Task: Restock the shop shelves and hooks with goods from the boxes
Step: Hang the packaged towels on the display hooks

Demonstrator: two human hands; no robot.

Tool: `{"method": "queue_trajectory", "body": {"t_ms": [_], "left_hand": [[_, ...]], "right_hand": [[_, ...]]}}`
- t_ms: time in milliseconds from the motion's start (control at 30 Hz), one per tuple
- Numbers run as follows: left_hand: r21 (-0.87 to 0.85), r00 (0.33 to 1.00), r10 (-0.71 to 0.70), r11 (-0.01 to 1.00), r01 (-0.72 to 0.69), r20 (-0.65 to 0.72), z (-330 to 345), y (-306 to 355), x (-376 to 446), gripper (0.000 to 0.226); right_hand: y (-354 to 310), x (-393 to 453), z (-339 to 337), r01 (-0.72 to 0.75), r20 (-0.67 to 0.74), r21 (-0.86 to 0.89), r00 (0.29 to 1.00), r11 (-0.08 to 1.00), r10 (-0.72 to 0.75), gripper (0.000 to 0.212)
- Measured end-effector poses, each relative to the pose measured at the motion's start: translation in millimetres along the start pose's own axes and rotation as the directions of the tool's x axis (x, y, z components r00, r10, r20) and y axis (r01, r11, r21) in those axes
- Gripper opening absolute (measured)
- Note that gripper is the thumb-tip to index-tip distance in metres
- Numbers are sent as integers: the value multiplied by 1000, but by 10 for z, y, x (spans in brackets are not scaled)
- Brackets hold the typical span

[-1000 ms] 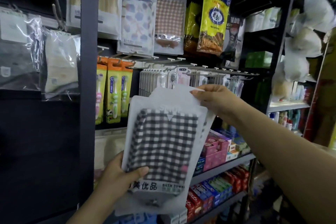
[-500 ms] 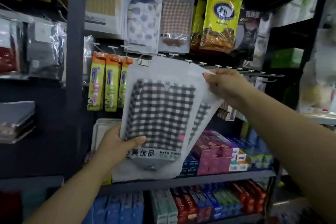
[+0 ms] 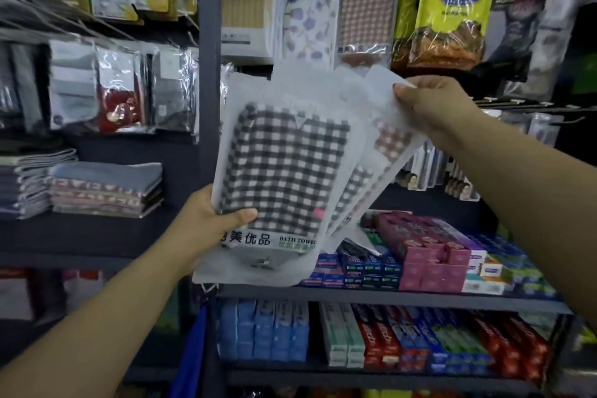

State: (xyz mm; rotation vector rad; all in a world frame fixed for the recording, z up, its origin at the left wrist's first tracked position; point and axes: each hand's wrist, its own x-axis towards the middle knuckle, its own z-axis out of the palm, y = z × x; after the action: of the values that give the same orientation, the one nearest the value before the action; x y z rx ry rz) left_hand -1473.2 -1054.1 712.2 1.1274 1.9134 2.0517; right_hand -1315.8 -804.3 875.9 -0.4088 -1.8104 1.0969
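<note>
White plastic packets (image 3: pixel 284 171), each holding a folded checked towel, are fanned upright in front of the shelves, long axis vertical, tops leaning right. The left hand (image 3: pixel 210 220) grips the front packet's lower edge, thumb over the checks. The right hand (image 3: pixel 433 103) pinches a rear packet's (image 3: pixel 387 136) top corner. Toothpaste boxes (image 3: pixel 420 255) fill the shelf (image 3: pixel 387 297) below.

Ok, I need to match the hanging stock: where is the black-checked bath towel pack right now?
In the head view it is centre frame: the black-checked bath towel pack is gripped at its lower edge by the left hand, above the toothpaste boxes.
</note>
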Motion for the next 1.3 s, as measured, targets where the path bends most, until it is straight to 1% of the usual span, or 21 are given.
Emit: {"method": "queue_trajectory", "body": {"t_ms": [67, 200, 300, 400, 600, 667, 700, 767, 833, 900, 1000, 1100, 1167, 1233, 1300], "left_hand": [[-9, 1000, 16, 1000, -16, -22, -104, 11, 3, 30], [-36, 997, 1, 999, -4, -74, -316, 6, 16, 26], [-81, 992, -14, 997, 3, -127, -439, -21, 79, 27], [-163, 985, -40, 987, 13, -167, -466, 14, 169, 24], [-268, 980, -79, 963, 27, -185, -384, 121, 369, 15], [-271, 978, -100, 961, 47, -184, -308, 131, 475, 12], [-272, 976, -115, 960, 62, -184, -259, 134, 532, 11], [-293, 974, -146, 952, 91, -172, -151, 144, 679, 15], [-312, 974, -165, 943, 111, -153, -24, 172, 849, 24], [-339, 975, -168, 934, 110, -147, 129, 236, 1036, 26], [-360, 975, -158, 929, 92, -159, 389, 338, 1324, 25], [-366, 971, -145, 928, 66, -193, 597, 408, 1549, 22], [-359, 965, -121, 933, 31, -231, 669, 433, 1659, 21], [-353, 958, -88, 936, -13, -271, 693, 455, 1740, 28], [-337, 954, -54, 940, -51, -295, 673, 466, 1786, 39]], "right_hand": [[-60, -16, 49, 6, -35, -18, 999, 1000, -6, 18], [-96, -43, 106, 20, -113, -40, 993, 999, -25, 13], [-86, -14, 119, -23, -172, -85, 985, 996, 8, 12], [-74, 52, 86, -55, -182, -140, 983, 989, 28, 9], [-36, 273, -13, -16, -167, -244, 986, 970, -26, 7], [-15, 378, -71, 2, -153, -279, 987, 960, -46, 9], [-6, 437, -106, 14, -145, -293, 988, 956, -59, 14], [20, 592, -178, 44, -125, -313, 988, 949, -87, 21], [52, 790, -250, 66, -93, -312, 991, 948, -99, 21], [84, 1019, -328, 86, -48, -308, 993, 947, -106, 18], [160, 1392, -430, 120, 19, -345, 993, 931, -121, 8], [220, 1734, -462, 154, 96, -367, 987, 918, -127, 9], [238, 1929, -450, 185, 151, -417, 980, 890, -133, 11], [238, 2080, -439, 210, 185, -442, 973, 872, -141, 10], [245, 2184, -433, 233, 213, -429, 965, 873, -153, 9]]}}
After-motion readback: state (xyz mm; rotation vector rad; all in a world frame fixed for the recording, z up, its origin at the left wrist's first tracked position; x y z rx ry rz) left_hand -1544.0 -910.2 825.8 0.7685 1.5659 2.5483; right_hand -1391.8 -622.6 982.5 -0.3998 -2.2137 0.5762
